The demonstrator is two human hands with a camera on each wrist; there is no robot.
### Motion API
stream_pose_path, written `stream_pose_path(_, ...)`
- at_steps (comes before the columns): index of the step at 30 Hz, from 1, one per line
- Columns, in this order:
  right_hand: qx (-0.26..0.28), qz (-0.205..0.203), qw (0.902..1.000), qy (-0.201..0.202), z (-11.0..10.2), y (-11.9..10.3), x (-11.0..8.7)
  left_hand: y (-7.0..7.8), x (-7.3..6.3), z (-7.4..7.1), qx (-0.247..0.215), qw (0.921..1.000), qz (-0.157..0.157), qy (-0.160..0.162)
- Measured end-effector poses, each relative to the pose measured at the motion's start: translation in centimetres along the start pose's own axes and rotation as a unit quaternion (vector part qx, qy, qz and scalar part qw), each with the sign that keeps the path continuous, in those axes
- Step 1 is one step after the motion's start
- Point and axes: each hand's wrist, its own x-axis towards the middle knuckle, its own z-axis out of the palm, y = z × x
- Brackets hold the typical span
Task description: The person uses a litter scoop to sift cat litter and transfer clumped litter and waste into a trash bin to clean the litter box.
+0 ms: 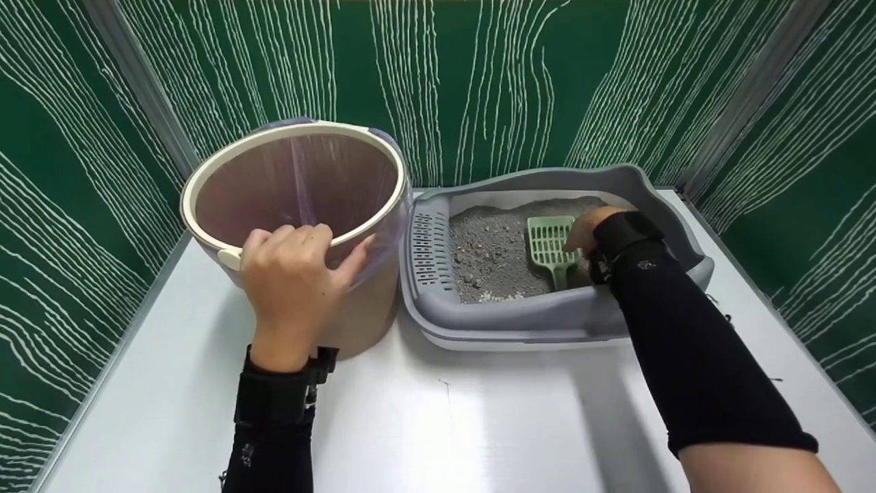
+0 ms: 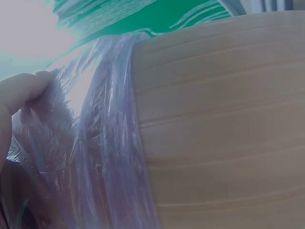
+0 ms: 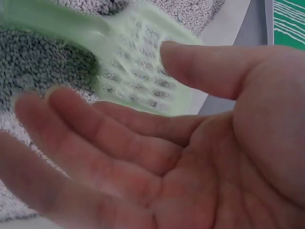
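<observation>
My left hand (image 1: 291,291) grips the near rim of a tan trash bin (image 1: 363,308), its fingers over the cream ring and thumb outside. A thin purple, see-through bag lines the bin and folds down over its outer wall; in the left wrist view the thumb lies against the bag (image 2: 112,124). Over the grey litter box (image 1: 506,318), my right hand (image 1: 590,229) is beside a pale green slotted litter scoop (image 1: 558,255). The right wrist view shows that palm with spread, slightly bent fingers, holding nothing. The scoop rests on grey litter (image 1: 486,250).
Bin and litter box stand side by side, close together, on a white tabletop (image 1: 410,424). A slotted step (image 1: 431,250) runs along the box's left side. Green walls (image 1: 472,82) with white wavy lines enclose the back and both sides.
</observation>
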Motion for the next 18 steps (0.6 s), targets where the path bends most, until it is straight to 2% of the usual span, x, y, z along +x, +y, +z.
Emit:
stream_pose_path(3,0.039,0.026,0.9986,0.026,-0.2,0.0,-0.6,0.1,0.0,0.0,-0.002,1.0,0.0,0.001)
stream_pose_path(5,0.041,0.02,0.9973,0.057,-0.5,-0.1,-0.8,0.1,0.0,-0.1,-0.003,1.0,-0.002,0.001)
stream_pose_path(9,0.095,0.038,0.9874,0.121,-1.0,-0.3,-1.1,0.3,0.0,-0.3,-0.004,0.9999,-0.009,-0.002)
stream_pose_path(13,0.066,0.034,0.9807,0.18,-1.7,-0.6,-1.6,0.3,0.1,-0.2,-0.001,0.9999,-0.012,-0.007)
stream_pose_path(15,0.044,0.023,0.9787,0.199,-2.0,-0.7,-2.0,0.1,0.2,-0.1,0.001,0.9999,-0.011,-0.013)
stream_pose_path(18,0.053,0.016,0.9748,0.216,-2.1,-0.9,-2.5,-0.6,0.5,0.3,0.004,0.9996,-0.01,-0.027)
